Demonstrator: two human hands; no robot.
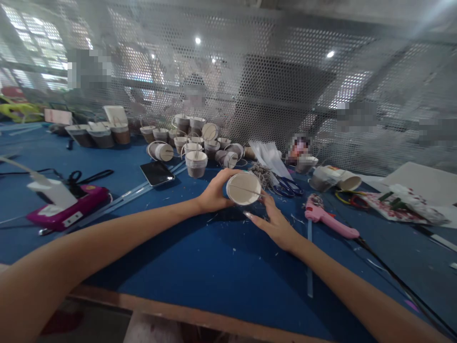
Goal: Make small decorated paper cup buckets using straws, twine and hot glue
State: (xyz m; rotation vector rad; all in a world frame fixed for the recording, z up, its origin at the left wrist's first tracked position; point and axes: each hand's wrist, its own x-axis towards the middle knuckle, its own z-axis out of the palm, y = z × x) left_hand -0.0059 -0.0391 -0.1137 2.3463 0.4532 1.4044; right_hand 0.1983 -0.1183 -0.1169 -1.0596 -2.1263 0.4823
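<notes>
Between my two hands is a small cup-like pot (244,188), its pale open mouth tipped toward me and a thin cord-like handle lying across the opening. My left hand (218,191) wraps round its left side, the thumb low near the rim. On the right side, my right hand (274,220) touches the pot with its fingers, which are partly hidden behind it. Just beyond the pot lies a bundle of grey cords (262,175), with blue-handled scissors (288,186) beside it.
Several similar small pots (196,164) cluster at the back of the blue table (214,281). A phone (157,173) and a purple power strip (71,207) lie to the left. On the right are a pink glue gun (332,220) with its cable and a glue stick (310,262). Perforated panels stand behind.
</notes>
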